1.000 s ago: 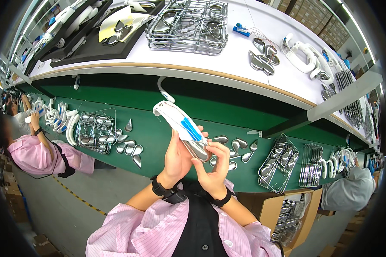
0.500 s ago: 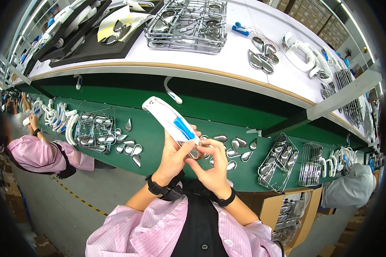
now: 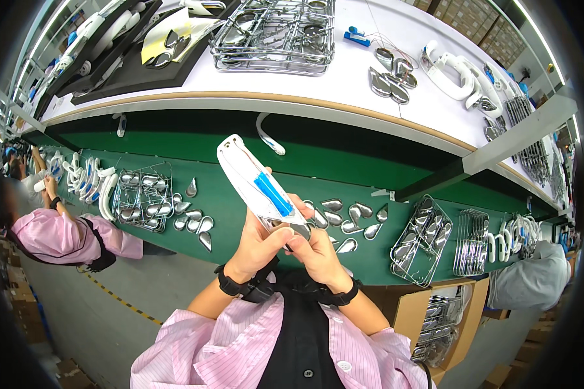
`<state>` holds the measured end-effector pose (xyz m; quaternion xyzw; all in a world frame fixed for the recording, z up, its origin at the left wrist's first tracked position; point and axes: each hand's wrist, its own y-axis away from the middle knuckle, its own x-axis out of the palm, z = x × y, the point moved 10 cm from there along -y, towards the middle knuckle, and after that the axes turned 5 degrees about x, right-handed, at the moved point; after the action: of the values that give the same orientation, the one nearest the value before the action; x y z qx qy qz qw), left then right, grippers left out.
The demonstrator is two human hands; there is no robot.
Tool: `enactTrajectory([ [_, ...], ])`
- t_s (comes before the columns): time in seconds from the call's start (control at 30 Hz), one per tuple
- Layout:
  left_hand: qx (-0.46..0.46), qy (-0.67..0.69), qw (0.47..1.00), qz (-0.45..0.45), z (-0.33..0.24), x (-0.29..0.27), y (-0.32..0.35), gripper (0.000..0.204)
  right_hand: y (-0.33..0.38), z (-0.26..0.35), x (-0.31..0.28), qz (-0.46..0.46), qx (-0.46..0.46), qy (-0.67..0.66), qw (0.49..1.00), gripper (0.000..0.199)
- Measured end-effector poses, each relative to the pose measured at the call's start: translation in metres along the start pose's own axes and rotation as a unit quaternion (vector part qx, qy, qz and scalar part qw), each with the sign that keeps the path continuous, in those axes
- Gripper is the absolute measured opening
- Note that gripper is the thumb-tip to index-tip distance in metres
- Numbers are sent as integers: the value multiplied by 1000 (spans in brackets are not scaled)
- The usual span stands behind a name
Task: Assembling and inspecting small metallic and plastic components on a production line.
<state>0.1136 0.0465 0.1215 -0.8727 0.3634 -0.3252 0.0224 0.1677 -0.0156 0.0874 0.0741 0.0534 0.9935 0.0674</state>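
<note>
In front of me a long white plastic housing (image 3: 239,162) is held tilted, its far end up and to the left. A blue rectangular block (image 3: 273,194) and thin wires lie inside it. My left hand (image 3: 253,246) is closed round its near end, thumb on top. My right hand (image 3: 319,254) is closed at the same end, pinching a shiny chrome teardrop cover (image 3: 300,229) against it. Fingers partly hide where cover and housing meet. Several loose chrome teardrop covers (image 3: 351,227) lie on the green bench (image 3: 240,194) just beyond my right hand.
Wire racks of chrome covers stand on the bench at left (image 3: 143,198) and right (image 3: 422,241). Above runs a white shelf (image 3: 194,87) with another wire rack (image 3: 272,35). A slanted metal post (image 3: 493,162) stands at right. An open carton (image 3: 412,321) sits low right; a co-worker (image 3: 52,233) works at left.
The housing has turned more upright and come slightly nearer. My right fingers have moved in and now press together at its near end beside my left thumb.
</note>
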Motion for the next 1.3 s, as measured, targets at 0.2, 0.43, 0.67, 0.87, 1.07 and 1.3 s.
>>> enactTrajectory([
  [0.2,-29,37,998,-31,0,0,3,86,6,14,-2,-48,-49,36,997,32],
  [0.43,-72,-45,996,-19,14,-10,11,66,7,-45,-15,-7,130,-23,991,25],
  [0.67,-103,-32,993,40,32,-2,17,61,13,37,-48,-154,-156,94,971,26],
  [0.87,-146,-29,988,48,29,20,16,71,7,26,-28,-43,-14,-162,986,8],
  [1.07,-157,-40,984,75,27,26,19,69,11,9,-22,-30,27,-183,982,2],
  [1.3,-222,-15,975,9,65,-6,26,65,-7,-33,-31,-54,90,-208,972,10],
])
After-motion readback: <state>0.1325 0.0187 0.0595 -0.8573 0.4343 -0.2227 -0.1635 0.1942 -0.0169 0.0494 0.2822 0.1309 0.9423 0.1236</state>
